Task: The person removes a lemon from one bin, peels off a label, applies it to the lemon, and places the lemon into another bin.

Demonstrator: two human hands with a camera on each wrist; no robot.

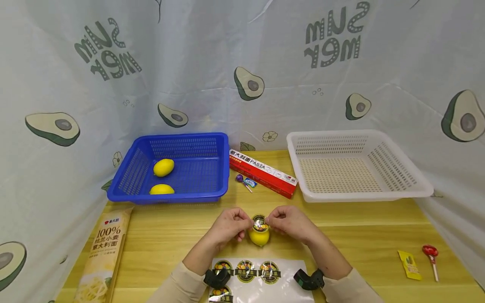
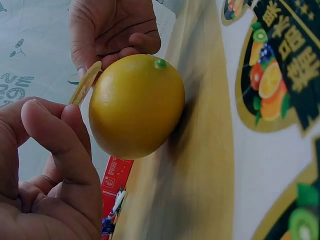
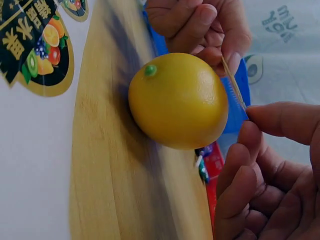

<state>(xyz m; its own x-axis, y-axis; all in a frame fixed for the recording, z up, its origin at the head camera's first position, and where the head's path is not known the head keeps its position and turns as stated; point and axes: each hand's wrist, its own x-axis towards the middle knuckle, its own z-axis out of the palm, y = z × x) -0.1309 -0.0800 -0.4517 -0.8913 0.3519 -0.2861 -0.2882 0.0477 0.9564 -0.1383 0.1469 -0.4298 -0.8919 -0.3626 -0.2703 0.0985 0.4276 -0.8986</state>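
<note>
A round, dark label sticker (image 1: 260, 223) with a gold rim and fruit print is stretched between both hands over a yellow lemon (image 1: 259, 239). My left hand (image 1: 231, 226) pinches its left edge between thumb and finger, and my right hand (image 1: 291, 223) pinches the opposite edge. Seen edge-on in the left wrist view, the sticker (image 2: 86, 84) stands close beside the lemon (image 2: 137, 107); whether they touch I cannot tell. The lemon lies on the wooden table, its green tip toward me. Just in front of it is a white sheet (image 1: 282, 290) bearing several matching stickers.
Two lemons (image 1: 163, 167) lie in a blue basket (image 1: 168, 197) at back left. A white basket (image 1: 367, 195) stands at back right, with a red pasta box (image 1: 263, 172) between. A spaghetti pack (image 1: 102, 252) lies left; a yellow packet (image 1: 409, 265) and red lollipop (image 1: 430, 251) lie right.
</note>
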